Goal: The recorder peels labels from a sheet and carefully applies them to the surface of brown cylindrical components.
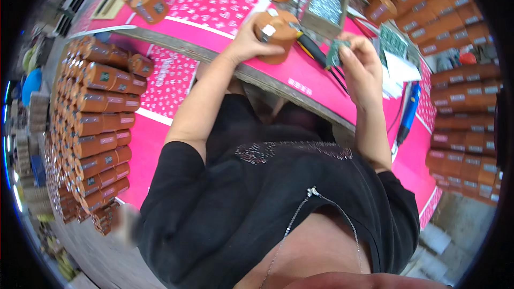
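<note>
My left hand [247,44] is wrapped round the side of a brown round box [277,45] that stands on the pink-covered bench near its front edge. A small white patch and dark metal-looking fittings show on the box. In my right hand [363,69], thumb and fingers pinch a small green label [335,53], held above the bench to the right of the box. Between the two hands lies a black and yellow screwdriver-like tool [311,49], partly hidden behind the label.
A grey tray [307,22] of small shiny metal parts stands beyond the box. Right of my hand lie green label sheets [392,39], white paper [395,72] and a blue corded tool [411,108]. Brown round boxes are stacked at left [101,123] and right [463,101].
</note>
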A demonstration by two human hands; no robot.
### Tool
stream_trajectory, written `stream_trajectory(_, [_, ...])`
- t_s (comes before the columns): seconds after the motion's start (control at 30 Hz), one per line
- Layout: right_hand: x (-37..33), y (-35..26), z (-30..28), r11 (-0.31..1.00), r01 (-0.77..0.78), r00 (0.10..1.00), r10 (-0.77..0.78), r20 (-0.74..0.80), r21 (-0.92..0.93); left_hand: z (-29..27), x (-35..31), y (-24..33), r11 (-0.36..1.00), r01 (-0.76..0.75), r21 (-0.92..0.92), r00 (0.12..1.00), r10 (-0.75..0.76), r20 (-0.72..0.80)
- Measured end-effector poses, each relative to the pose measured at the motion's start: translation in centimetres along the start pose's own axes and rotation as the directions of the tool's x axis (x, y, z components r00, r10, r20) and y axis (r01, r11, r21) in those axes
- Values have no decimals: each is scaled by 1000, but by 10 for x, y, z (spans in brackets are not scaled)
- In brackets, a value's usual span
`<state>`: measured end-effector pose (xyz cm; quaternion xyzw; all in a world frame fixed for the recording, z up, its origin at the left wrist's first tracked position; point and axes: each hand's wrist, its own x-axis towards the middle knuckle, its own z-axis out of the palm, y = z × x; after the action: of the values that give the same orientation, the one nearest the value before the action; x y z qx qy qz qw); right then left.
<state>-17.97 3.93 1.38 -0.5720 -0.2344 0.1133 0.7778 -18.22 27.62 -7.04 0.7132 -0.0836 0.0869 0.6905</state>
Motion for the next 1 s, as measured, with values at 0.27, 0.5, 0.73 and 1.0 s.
stream_trajectory(0.27, [10, -9, 22, 991, -114, 992, 111, 52, 73, 47, -38, 64, 661, 250, -707, 931, -365, -12])
stream_trajectory(0.5, [3, 1, 39, 968, -200, 974, 213, 79, -149, 59, -60, 61, 750, 118, -651, 957, -260, -126])
stream_trajectory(0.73, [-7, 6, 39, 962, -232, 971, 238, 30, -146, 58, -66, 56, 782, 70, -619, 979, -174, -109])
stream_trajectory(1.0, [-8, 9, 38, 958, -229, 972, 235, 17, -171, 61, -65, 56, 808, 47, -588, 978, -158, -138])
